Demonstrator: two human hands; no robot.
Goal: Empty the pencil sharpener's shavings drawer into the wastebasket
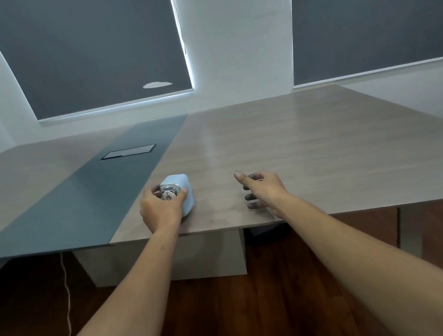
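A small pale blue pencil sharpener with a panda figure on its near face stands on the wooden table, close to the front edge. My left hand wraps around its near side, thumb and fingers on either side of the panda. My right hand hovers over the table to the right of the sharpener, fingers spread and holding nothing. The shavings drawer is hidden behind my left hand. No wastebasket is in view.
A dark grey strip runs across the table with a cable hatch at the back. A white cable hangs to the wooden floor at the left. Two windows with dark blinds stand behind.
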